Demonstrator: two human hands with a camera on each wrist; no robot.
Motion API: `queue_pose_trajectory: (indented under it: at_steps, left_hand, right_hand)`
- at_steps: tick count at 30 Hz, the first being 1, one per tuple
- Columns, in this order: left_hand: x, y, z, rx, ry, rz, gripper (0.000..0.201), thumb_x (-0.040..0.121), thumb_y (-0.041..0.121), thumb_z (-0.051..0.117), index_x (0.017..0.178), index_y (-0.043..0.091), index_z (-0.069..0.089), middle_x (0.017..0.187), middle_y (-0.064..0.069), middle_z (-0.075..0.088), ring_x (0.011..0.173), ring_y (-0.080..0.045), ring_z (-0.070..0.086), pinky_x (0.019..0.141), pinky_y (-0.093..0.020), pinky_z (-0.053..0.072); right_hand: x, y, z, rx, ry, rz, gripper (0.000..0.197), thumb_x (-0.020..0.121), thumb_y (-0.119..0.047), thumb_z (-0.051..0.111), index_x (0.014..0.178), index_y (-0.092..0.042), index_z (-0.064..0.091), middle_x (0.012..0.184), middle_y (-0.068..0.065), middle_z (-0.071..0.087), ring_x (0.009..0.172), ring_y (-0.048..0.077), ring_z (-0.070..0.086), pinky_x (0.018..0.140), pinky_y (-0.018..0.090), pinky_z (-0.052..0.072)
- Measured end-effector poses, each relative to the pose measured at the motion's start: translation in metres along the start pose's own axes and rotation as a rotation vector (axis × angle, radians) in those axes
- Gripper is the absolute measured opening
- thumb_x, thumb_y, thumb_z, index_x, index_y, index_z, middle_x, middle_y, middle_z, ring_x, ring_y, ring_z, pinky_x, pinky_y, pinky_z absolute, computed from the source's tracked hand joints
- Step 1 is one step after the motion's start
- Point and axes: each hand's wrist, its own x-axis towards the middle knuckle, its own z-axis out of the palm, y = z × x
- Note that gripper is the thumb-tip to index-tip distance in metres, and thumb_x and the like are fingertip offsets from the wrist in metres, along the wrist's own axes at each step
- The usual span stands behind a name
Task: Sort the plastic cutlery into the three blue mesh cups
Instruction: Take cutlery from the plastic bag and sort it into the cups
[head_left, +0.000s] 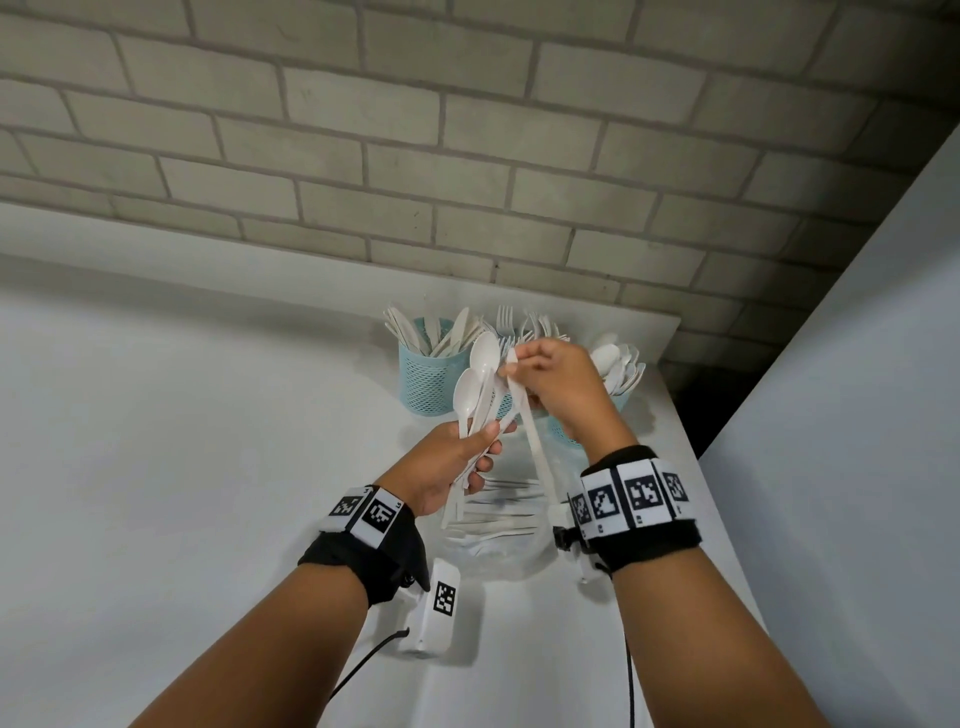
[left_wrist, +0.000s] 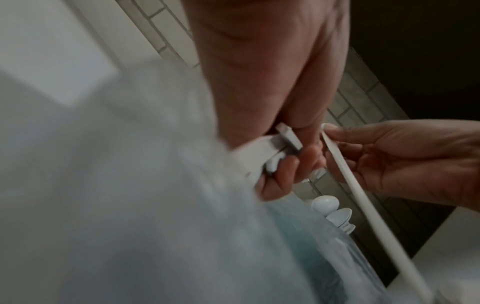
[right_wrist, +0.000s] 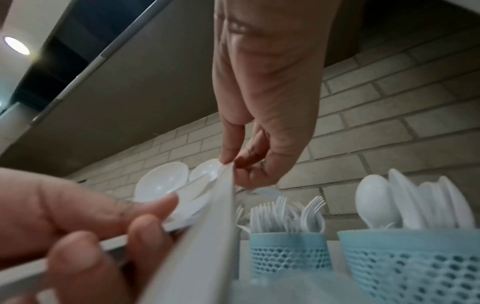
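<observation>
My left hand grips a bunch of white plastic spoons by their handles, bowls up. My right hand pinches the top end of one long white piece beside that bunch; which kind it is I cannot tell. In the right wrist view the piece runs down from my right fingertips, next to the spoon bowls. Three blue mesh cups stand behind: the left cup holds knives, the middle cup forks, the right cup spoons.
A clear plastic bag with several white pieces of cutlery lies on the white table under my hands. A brick wall stands right behind the cups. The table's right edge runs close by the right cup, a dark gap beyond it.
</observation>
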Motion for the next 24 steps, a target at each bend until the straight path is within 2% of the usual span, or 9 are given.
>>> queue_pose_trajectory:
  at_steps: [2,5,8,11,14,18,20,22,24]
  left_hand:
    - [-0.001,0.001,0.000,0.023,0.012,0.010,0.017,0.096,0.029,0.050,0.097,0.017,0.061,0.074,0.003,0.049,0.053,-0.005,0.038,0.049,-0.017,0.031]
    - [-0.002,0.002,-0.002,0.048,0.030,0.010,0.022,0.096,0.036,0.046,0.098,0.016,0.054,0.073,0.003,0.044,0.053,-0.005,0.033,0.046,-0.015,0.027]
    - [-0.002,0.001,-0.004,0.044,0.037,-0.011,0.035,0.094,0.046,0.044,0.108,0.015,0.053,0.072,0.004,0.041,0.053,-0.005,0.031,0.046,-0.015,0.025]
    - [-0.003,0.001,-0.004,0.077,0.040,0.001,0.042,0.094,0.049,0.042,0.113,0.014,0.057,0.070,0.005,0.038,0.052,-0.006,0.030,0.045,-0.015,0.024]
    - [-0.004,0.002,-0.004,0.093,0.040,0.023,0.043,0.094,0.051,0.039,0.107,0.019,0.064,0.069,0.005,0.036,0.052,-0.006,0.029,0.045,-0.016,0.023]
    - [-0.006,0.006,-0.006,0.026,0.080,0.035,0.050,0.093,0.052,0.038,0.110,0.010,0.060,0.066,0.004,0.037,0.050,-0.006,0.032,0.046,-0.018,0.025]
    - [-0.009,0.011,-0.007,0.004,0.105,0.059,0.045,0.094,0.049,0.039,0.105,0.010,0.059,0.063,0.003,0.036,0.048,-0.006,0.032,0.046,-0.018,0.027]
    - [-0.010,0.017,-0.011,0.057,0.141,0.098,0.035,0.095,0.046,0.041,0.095,0.015,0.058,0.062,0.002,0.040,0.049,-0.008,0.038,0.048,-0.019,0.034]
    - [-0.010,0.024,-0.017,0.092,0.168,0.138,0.026,0.096,0.040,0.045,0.087,0.017,0.056,0.062,0.003,0.045,0.052,-0.008,0.044,0.050,-0.019,0.040]
  right_hand:
    - [0.001,0.004,0.006,-0.012,-0.030,0.007,0.013,0.085,-0.006,0.065,0.084,-0.017,0.058,0.087,0.010,0.067,0.077,0.023,0.065,0.067,0.034,0.057]
    - [0.001,0.005,0.012,0.041,-0.095,0.033,0.015,0.084,-0.001,0.065,0.081,-0.013,0.056,0.078,0.007,0.063,0.067,0.016,0.063,0.058,0.026,0.055]
    - [-0.001,0.004,0.015,0.073,-0.106,0.053,0.013,0.083,-0.001,0.066,0.084,-0.009,0.055,0.080,0.011,0.063,0.063,0.016,0.063,0.054,0.026,0.056]
    - [0.000,0.006,0.022,0.045,-0.073,0.070,0.019,0.080,-0.002,0.071,0.081,-0.012,0.054,0.079,0.008,0.060,0.062,0.018,0.061,0.053,0.029,0.054]
    - [0.003,0.007,0.028,0.052,-0.053,0.098,0.024,0.077,-0.005,0.074,0.090,-0.009,0.055,0.081,0.007,0.060,0.066,0.022,0.061,0.056,0.033,0.054]
    - [0.009,0.002,0.032,0.126,-0.117,0.086,0.015,0.081,-0.003,0.069,0.093,-0.005,0.061,0.080,0.007,0.061,0.067,0.018,0.058,0.055,0.021,0.051]
    - [0.013,-0.005,0.035,0.084,-0.194,0.043,0.003,0.086,-0.006,0.065,0.084,-0.009,0.065,0.076,0.006,0.060,0.069,0.017,0.055,0.060,0.021,0.049]
    - [0.021,-0.015,0.036,0.004,-0.254,0.017,0.012,0.090,-0.013,0.061,0.078,-0.014,0.063,0.076,0.003,0.060,0.069,0.014,0.054,0.061,0.020,0.048]
    - [0.031,-0.029,0.037,-0.031,-0.264,-0.002,0.011,0.093,-0.017,0.057,0.083,-0.015,0.063,0.081,0.001,0.062,0.072,0.011,0.056,0.061,0.020,0.046]
